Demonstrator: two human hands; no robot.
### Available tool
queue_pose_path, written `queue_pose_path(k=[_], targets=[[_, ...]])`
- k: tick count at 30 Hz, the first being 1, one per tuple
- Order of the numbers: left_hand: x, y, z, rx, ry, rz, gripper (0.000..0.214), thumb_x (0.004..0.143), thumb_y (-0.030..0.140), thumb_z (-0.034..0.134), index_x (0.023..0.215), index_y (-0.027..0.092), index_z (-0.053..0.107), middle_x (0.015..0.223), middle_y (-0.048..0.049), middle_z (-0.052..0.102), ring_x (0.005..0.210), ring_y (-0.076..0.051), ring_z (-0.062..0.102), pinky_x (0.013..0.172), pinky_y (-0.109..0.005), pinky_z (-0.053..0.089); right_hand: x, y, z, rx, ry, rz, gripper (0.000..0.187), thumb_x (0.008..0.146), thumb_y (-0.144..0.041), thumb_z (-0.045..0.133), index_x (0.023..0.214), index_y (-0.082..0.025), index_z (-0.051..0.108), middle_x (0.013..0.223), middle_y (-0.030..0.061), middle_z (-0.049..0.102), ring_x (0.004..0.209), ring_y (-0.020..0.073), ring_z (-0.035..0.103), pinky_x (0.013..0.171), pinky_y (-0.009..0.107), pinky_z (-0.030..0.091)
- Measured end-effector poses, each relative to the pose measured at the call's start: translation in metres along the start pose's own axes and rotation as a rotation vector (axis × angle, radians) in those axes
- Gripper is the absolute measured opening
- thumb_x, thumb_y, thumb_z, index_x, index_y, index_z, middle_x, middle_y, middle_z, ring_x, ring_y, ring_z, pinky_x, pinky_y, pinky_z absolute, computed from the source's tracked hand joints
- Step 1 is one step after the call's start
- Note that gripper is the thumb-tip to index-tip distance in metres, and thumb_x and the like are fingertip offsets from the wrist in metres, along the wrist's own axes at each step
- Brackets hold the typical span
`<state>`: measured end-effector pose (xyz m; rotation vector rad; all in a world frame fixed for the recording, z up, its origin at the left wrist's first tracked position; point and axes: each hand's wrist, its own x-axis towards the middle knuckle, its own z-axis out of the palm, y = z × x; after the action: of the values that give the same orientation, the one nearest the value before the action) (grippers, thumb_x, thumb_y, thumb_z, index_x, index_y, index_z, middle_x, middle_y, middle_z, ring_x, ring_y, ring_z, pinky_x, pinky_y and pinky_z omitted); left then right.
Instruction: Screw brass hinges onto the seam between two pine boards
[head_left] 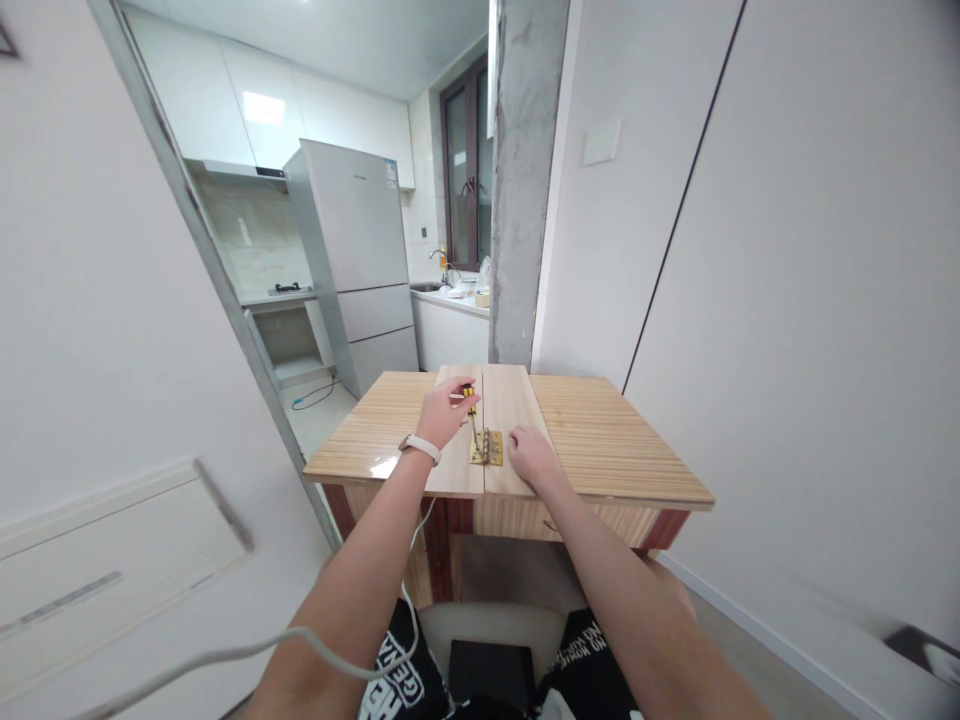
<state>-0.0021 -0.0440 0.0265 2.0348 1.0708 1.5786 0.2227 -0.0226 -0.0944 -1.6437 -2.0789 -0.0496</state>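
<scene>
My left hand (444, 410) is closed round a screwdriver (471, 405) with a yellow-and-black handle, whose shaft points down at a brass hinge (486, 447). The hinge lies across the seam between two pale wooden boards (510, 400) that rest side by side on a small wooden table (615, 440). My right hand (529, 453) rests on the right board just beside the hinge, fingers curled and pressed down. A light band sits on my left wrist.
A white cable (300, 640) runs under my left arm. Beyond the table stands a grey concrete pillar (525, 180), with a kitchen behind holding a fridge (356, 260) and counter. White walls close in on both sides.
</scene>
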Motion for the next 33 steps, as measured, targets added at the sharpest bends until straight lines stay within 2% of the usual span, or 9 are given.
queue_pose_path(k=[6,14,17,21,24,28,30,33], targets=[[0.004,0.005,-0.005,-0.042,0.049,0.023,0.030,0.089,0.030,0.073,0.117,0.021,0.071,0.106,-0.0084,0.074,0.095,-0.020,0.072,0.083,-0.034,0.064,-0.001,-0.003,-0.003,0.004,-0.010,-0.003,0.028,0.101,-0.025,0.045,0.105,-0.019,0.073,0.111,0.0120,0.071,0.112,0.0211,0.056,0.102,0.030,0.034],[0.004,-0.003,-0.009,-0.032,0.059,-0.020,0.029,0.088,0.027,0.073,0.116,0.021,0.071,0.103,-0.0076,0.075,0.091,-0.019,0.073,0.082,-0.035,0.063,0.003,-0.007,-0.009,-0.055,-0.046,-0.034,0.028,0.100,-0.023,0.045,0.102,-0.018,0.073,0.110,0.0144,0.070,0.111,0.0228,0.058,0.102,0.032,0.035],[0.004,-0.004,-0.012,-0.062,0.083,-0.027,0.028,0.089,0.028,0.072,0.116,0.020,0.071,0.104,-0.0080,0.075,0.092,-0.019,0.073,0.082,-0.034,0.063,0.009,-0.017,-0.019,-0.052,-0.031,-0.076,0.026,0.098,-0.020,0.048,0.108,-0.017,0.072,0.115,0.0152,0.069,0.115,0.0238,0.057,0.103,0.033,0.035],[0.006,-0.003,-0.016,-0.083,0.120,-0.022,0.028,0.089,0.029,0.072,0.116,0.021,0.070,0.106,-0.0080,0.075,0.096,-0.020,0.073,0.084,-0.034,0.063,0.021,-0.044,-0.026,0.135,0.037,-0.097,0.032,0.092,-0.028,0.060,0.122,-0.017,0.067,0.122,0.0125,0.069,0.116,0.0235,0.059,0.101,0.031,0.040],[0.007,-0.003,-0.018,-0.106,0.139,-0.023,0.028,0.090,0.029,0.071,0.117,0.022,0.070,0.108,-0.0082,0.075,0.098,-0.020,0.073,0.085,-0.035,0.063,0.029,-0.065,-0.022,0.305,-0.006,-0.087,0.033,0.088,-0.033,0.067,0.119,-0.020,0.067,0.115,0.0082,0.072,0.100,0.0206,0.065,0.088,0.029,0.046],[0.006,-0.005,-0.022,-0.124,0.177,-0.019,0.029,0.091,0.031,0.070,0.118,0.021,0.069,0.109,-0.0086,0.074,0.099,-0.020,0.073,0.085,-0.035,0.064,0.038,-0.084,-0.011,0.396,-0.029,-0.079,0.012,0.094,-0.026,0.059,0.097,-0.023,0.070,0.097,0.0040,0.076,0.087,0.0173,0.068,0.078,0.026,0.045],[0.005,-0.006,-0.027,-0.110,0.202,-0.016,0.029,0.091,0.032,0.070,0.118,0.021,0.069,0.108,-0.0083,0.074,0.098,-0.020,0.073,0.085,-0.035,0.064,0.043,-0.088,-0.006,0.392,-0.021,-0.067,0.012,0.096,-0.024,0.057,0.100,-0.024,0.068,0.094,0.0035,0.076,0.086,0.0169,0.067,0.077,0.026,0.045],[0.005,-0.010,-0.037,-0.090,0.260,-0.022,0.029,0.092,0.033,0.069,0.119,0.021,0.068,0.108,-0.0077,0.074,0.098,-0.019,0.073,0.086,-0.035,0.063,0.053,-0.090,0.000,0.327,-0.045,-0.044,0.012,0.093,-0.026,0.063,0.105,-0.024,0.065,0.089,0.0024,0.075,0.083,0.0173,0.067,0.075,0.026,0.045]])
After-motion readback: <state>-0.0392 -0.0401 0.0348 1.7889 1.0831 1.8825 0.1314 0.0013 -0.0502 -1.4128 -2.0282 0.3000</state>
